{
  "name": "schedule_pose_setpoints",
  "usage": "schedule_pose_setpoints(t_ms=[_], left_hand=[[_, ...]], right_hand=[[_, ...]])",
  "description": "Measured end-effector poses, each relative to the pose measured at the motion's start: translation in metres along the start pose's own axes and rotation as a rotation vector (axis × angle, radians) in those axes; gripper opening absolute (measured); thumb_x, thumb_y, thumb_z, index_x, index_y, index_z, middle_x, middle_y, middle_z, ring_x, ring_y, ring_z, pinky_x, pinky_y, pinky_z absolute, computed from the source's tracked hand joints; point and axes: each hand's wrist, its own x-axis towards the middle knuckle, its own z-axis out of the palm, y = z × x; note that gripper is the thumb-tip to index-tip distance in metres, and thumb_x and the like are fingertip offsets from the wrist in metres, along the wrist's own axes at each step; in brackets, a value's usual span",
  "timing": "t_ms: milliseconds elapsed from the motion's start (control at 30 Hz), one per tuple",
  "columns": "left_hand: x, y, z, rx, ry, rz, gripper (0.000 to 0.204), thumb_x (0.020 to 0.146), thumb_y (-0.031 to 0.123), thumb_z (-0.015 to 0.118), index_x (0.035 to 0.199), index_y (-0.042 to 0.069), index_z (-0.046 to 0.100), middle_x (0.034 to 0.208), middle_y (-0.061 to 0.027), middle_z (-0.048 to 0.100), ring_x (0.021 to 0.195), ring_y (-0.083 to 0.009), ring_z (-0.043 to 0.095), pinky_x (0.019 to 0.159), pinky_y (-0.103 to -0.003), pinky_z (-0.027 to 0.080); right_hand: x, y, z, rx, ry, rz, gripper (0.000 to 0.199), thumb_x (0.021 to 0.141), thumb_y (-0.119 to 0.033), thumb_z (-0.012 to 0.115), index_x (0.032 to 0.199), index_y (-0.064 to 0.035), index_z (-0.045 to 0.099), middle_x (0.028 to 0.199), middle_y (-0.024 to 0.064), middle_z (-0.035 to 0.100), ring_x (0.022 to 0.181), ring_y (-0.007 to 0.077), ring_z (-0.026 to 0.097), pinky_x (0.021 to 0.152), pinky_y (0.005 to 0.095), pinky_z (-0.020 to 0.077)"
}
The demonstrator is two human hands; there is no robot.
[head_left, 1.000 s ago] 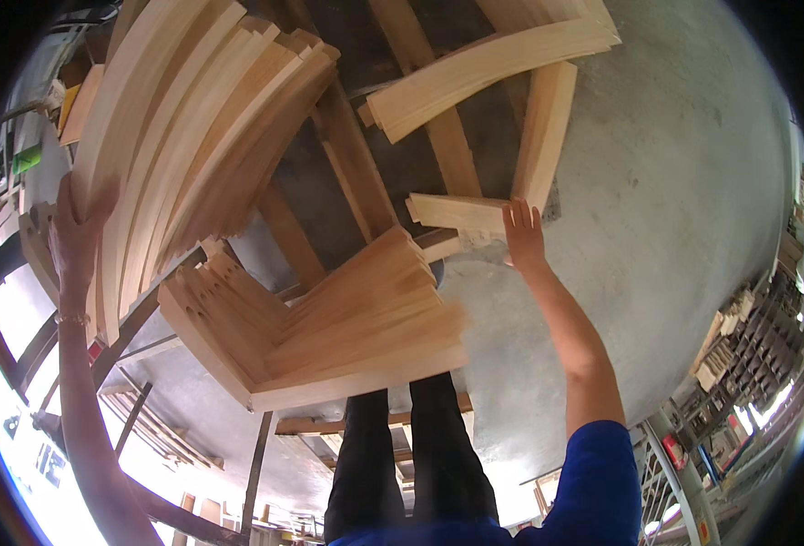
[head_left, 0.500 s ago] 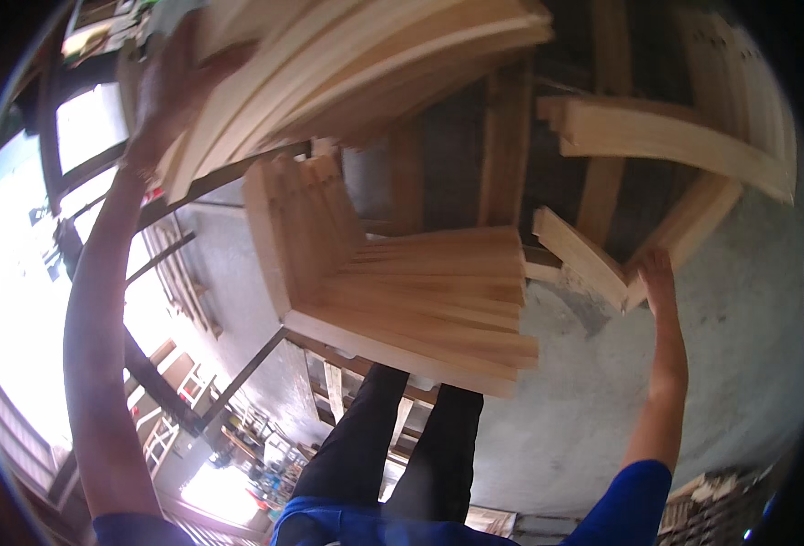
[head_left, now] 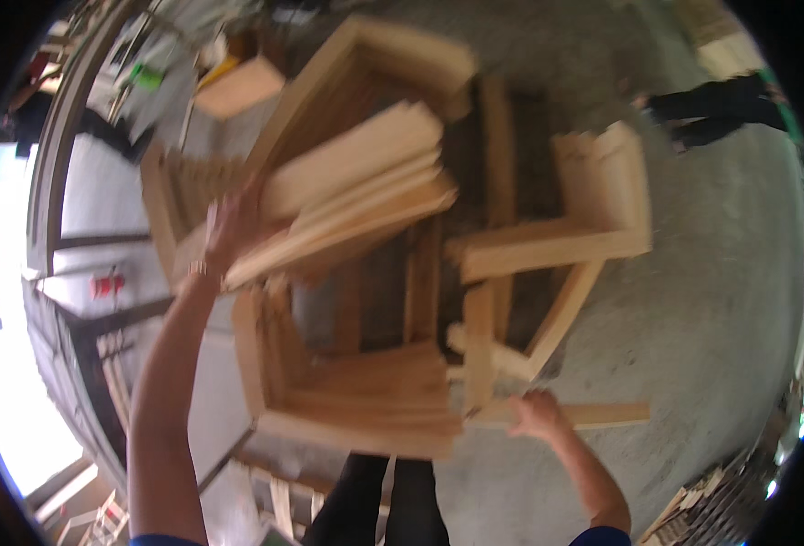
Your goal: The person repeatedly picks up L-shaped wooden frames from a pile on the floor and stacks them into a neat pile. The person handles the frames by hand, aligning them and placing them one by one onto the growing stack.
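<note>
The left hand (head_left: 232, 229) is grasping the left end of a stack of pale wooden boards (head_left: 361, 168), which is lying left of centre in the frame. The right hand (head_left: 540, 415) is touching an L-shaped wooden frame piece (head_left: 613, 416) at lower right of centre, blur obscuring whether its fingers are clenching. Nested angled wooden pieces (head_left: 356, 409) are resting at lower centre.

Left of centre, a stack (head_left: 356, 187) of pale boards slants toward the far right, its ends uneven. Near right is a plain wooden L (head_left: 611, 416), one limb pointing far, the other right.
</note>
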Motion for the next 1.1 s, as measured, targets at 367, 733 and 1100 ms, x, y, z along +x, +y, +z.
schedule_pose_setpoints(t_ms=[367,733,1100], left_hand=[[0.005,0.018,-0.030,-0.330,-0.049,0.040,0.071,0.062,0.037,0.077,0.120,0.009,0.048,0.118,-0.0129,0.055,0.115,-0.0296,0.049,0.095,-0.043,0.039],[-0.251,0.014,0.035,-0.755,-0.026,-0.018,0.107,0.062,0.029,0.082,0.140,-0.003,0.017,0.138,-0.0292,0.030,0.131,-0.0381,0.030,0.103,-0.046,0.033],[-0.396,-0.047,0.101,-1.465,-0.140,-0.552,0.074,0.070,0.012,0.073,0.131,0.002,0.033,0.103,-0.0076,0.053,0.080,-0.0161,0.053,0.064,-0.031,0.047]], right_hand=[[-0.091,-0.148,-0.016,0.150,0.463,-0.034,0.064,0.062,-0.049,0.073,0.114,-0.0143,0.058,0.093,0.0187,0.063,0.080,0.0333,0.062,0.068,0.0443,0.0496],[-0.032,-0.307,0.030,0.191,0.742,-0.127,0.061,0.058,-0.041,0.077,0.110,-0.0140,0.060,0.080,0.0162,0.062,0.076,0.0337,0.060,0.065,0.0477,0.0472],[-0.014,-0.353,0.012,0.010,0.114,-0.323,0.063,0.063,-0.037,0.075,0.117,-0.0162,0.051,0.098,0.0179,0.059,0.096,0.0362,0.057,0.082,0.0540,0.0414]])
